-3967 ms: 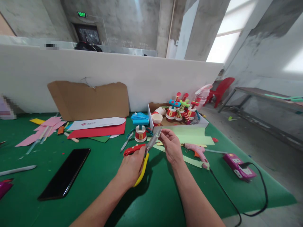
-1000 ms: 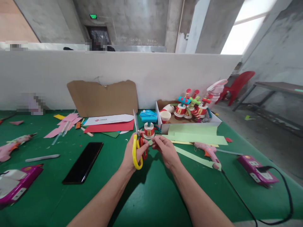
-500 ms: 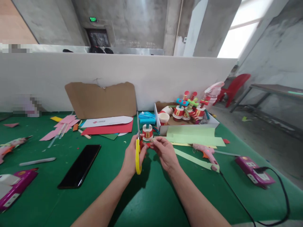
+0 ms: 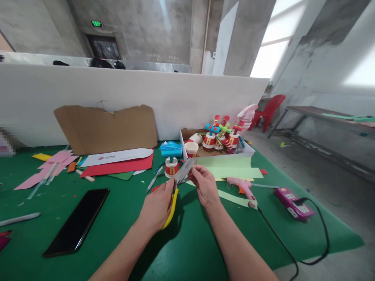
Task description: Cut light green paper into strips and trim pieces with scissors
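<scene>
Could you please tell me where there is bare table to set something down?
Bare patches lie between the black phone and left forearm, between the two forearms, and, crossed by a black cord, between the right forearm and purple power strip. It is crowded around the scissors, with the cup figure, box and green paper, and at back left with pink paper.

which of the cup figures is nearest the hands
The cup figure on the green table, just beyond the scissors; it alone stands outside the white box.
</scene>
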